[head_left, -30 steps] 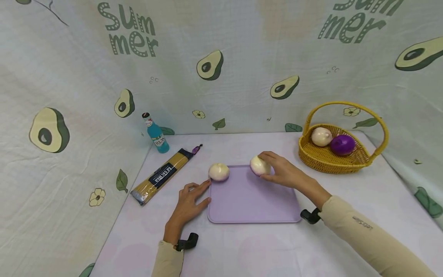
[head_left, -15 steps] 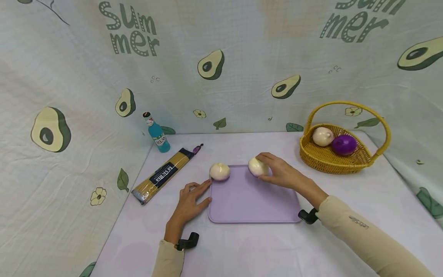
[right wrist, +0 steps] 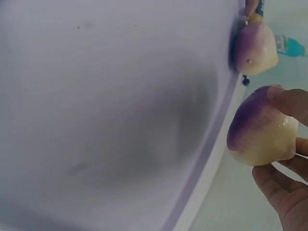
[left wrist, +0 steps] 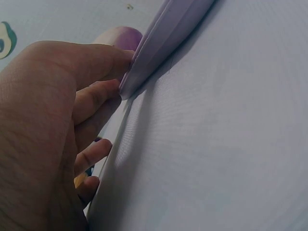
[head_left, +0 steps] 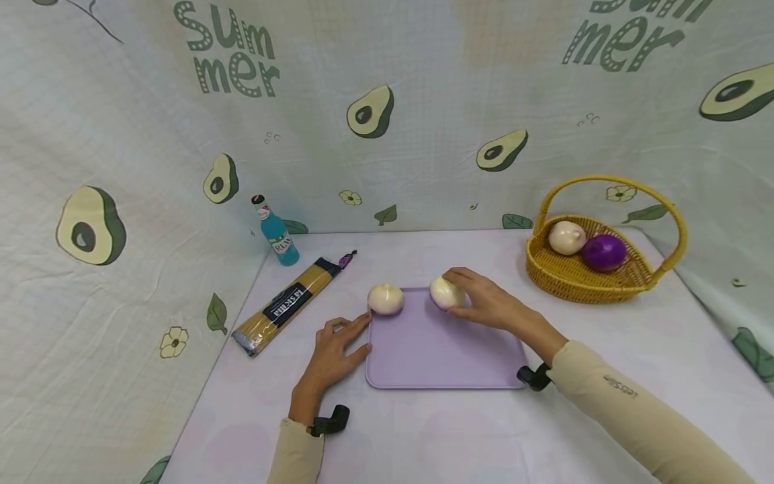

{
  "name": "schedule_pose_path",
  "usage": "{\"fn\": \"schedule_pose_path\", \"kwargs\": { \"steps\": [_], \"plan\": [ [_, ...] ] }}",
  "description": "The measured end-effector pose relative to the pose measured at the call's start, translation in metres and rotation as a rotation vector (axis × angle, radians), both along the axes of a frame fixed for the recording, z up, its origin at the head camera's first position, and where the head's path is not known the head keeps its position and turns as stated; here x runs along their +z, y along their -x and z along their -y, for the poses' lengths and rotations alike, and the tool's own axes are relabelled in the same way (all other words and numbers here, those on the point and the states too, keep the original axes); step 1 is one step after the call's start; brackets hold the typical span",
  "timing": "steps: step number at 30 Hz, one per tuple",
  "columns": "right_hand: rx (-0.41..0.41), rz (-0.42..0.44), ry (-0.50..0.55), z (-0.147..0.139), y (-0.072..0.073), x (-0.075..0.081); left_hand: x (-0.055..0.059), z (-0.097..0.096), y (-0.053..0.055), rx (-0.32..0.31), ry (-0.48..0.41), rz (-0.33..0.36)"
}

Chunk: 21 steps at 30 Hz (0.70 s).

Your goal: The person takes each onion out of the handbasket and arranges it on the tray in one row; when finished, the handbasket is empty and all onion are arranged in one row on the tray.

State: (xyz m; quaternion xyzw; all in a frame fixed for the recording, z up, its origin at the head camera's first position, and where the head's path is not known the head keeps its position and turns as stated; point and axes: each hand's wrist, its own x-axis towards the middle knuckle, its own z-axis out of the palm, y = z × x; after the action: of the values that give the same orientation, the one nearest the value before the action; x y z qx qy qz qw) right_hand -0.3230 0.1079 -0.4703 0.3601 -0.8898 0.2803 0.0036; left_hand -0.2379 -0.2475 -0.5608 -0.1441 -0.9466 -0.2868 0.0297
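My right hand [head_left: 486,299] holds a white-and-purple turnip [head_left: 445,294] by its sides, at the back rim of the lilac tray [head_left: 444,356]. In the right wrist view this turnip [right wrist: 262,127] appears apart from the tray floor, with a shadow below it. A second turnip [head_left: 385,299] sits at the tray's back left corner, also seen in the right wrist view. The fingertips and thumb of my left hand [head_left: 331,353] touch the tray's left rim from outside, its fingers loosely bent. In the left wrist view the tray edge [left wrist: 163,43] rises beside the thumb.
A yellow wicker basket [head_left: 568,289] at the back right holds a white turnip [head_left: 567,238] and a purple round vegetable [head_left: 605,253]. On the left lie a spaghetti pack [head_left: 287,304] and a small purple-wrapped item [head_left: 347,259]. A blue bottle [head_left: 280,235] stands behind them.
My right hand has shifted slightly left with the turnip, along the back rim. My left hand stays at the tray's left rim. The whole view drifts a little.
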Motion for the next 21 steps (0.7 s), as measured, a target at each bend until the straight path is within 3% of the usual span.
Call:
{"fn": "schedule_pose_path", "kwargs": {
  "steps": [21],
  "plan": [
    [0.031,0.014,-0.007,0.015,0.005,-0.009,0.002,-0.001,0.000,0.007,0.012,-0.003]
  ]
}}
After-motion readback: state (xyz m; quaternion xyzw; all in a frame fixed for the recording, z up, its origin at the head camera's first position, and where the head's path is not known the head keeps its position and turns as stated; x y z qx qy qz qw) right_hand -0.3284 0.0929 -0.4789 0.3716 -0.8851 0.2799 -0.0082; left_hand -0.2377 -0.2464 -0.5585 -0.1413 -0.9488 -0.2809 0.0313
